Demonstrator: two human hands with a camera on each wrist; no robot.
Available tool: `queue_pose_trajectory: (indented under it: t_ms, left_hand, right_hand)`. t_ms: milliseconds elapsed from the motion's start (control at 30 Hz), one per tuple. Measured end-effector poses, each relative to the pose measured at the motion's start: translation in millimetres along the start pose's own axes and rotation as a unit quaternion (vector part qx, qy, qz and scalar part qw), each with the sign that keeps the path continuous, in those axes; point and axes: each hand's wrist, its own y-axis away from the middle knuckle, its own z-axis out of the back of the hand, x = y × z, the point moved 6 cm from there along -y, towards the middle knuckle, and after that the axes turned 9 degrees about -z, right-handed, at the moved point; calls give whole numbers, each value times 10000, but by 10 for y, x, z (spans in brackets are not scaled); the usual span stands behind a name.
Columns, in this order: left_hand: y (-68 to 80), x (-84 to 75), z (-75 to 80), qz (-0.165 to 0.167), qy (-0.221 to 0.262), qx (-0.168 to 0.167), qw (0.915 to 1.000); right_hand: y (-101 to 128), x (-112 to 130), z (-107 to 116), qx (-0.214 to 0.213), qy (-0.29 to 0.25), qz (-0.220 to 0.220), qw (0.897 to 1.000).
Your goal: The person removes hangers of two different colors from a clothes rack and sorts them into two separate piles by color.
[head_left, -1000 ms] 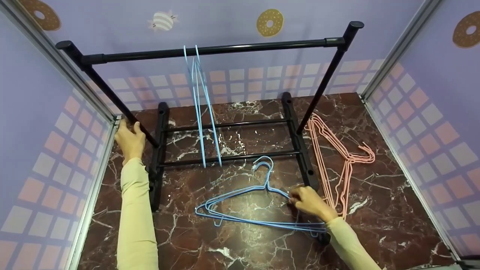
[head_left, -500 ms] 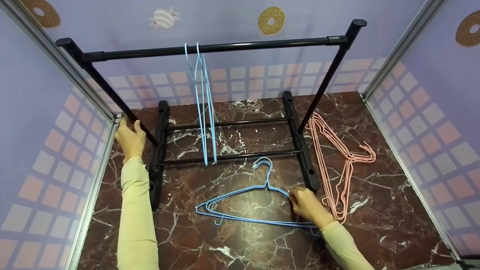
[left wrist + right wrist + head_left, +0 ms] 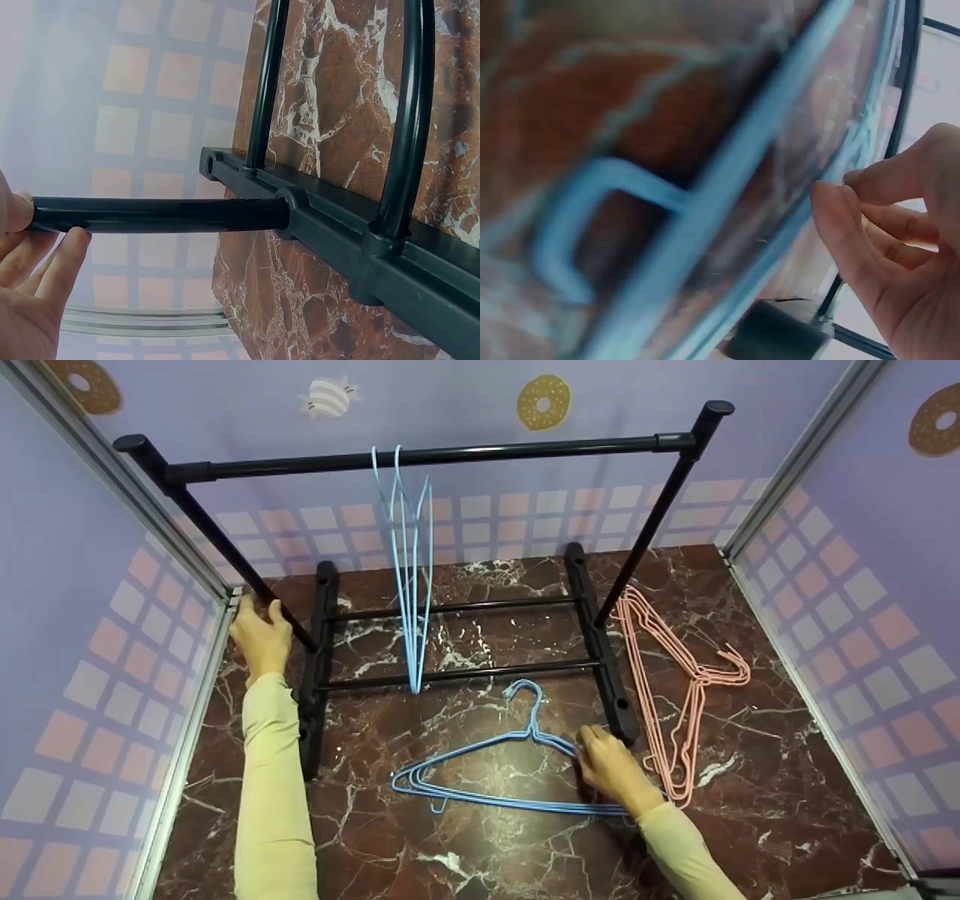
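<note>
My left hand (image 3: pixel 261 641) holds the left upright (image 3: pixel 214 536) of a black clothes rack. The left wrist view has the thumb and fingers around this post (image 3: pixel 165 214). My right hand (image 3: pixel 613 769) pinches the right shoulder of a stack of blue wire hangers (image 3: pixel 533 727) near the floor in front of the rack. Their hooks point toward the rack. In the right wrist view, thumb and fingertips close on the blue wire (image 3: pixel 799 217), partly blurred. Two blue hangers (image 3: pixel 415 682) hang side by side from the top rail (image 3: pixel 495 453), left of its middle.
Several pink hangers (image 3: pixel 697 681) lie stacked on the marble floor (image 3: pixel 757 780), right of the rack's right foot (image 3: pixel 604 675). Two low crossbars (image 3: pixel 480 671) join the feet. Purple patterned walls (image 3: pixel 450 405) enclose the back and both sides.
The two hung hangers have swung, their lower ends coming together. My right hand has shifted slightly left, and the hooks of the blue stack have dipped a little. My left hand stays put.
</note>
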Motion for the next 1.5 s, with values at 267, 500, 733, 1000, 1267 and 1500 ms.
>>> queue_pose_trajectory:
  t_ms: [267,500,733,1000,1267,1500]
  left_hand:
    - [8,-1,-2,34,69,43,10000]
    - [-9,-2,8,-71,77,-9,9999]
    - [-2,49,55,135,64,56,9999]
    - [-3,-2,-5,43,128,80,9999]
    - [-6,-4,-19,77,143,62,9998]
    - [6,15,-11,215,176,146,9995]
  right_hand:
    - [-629,292,328,-119,-662,-90,9977]
    - [-1304,757,627,-410,-1356,183,9898]
    - [-1970,1407,715,-228,-1519,335,9876]
    - [-2414,1759,749,329,-2273,-53,9732]
    - [-2618,1892,681,706,-3159,-620,9441]
    - [-2738,1993,555,1223,-3466,-1241,9217]
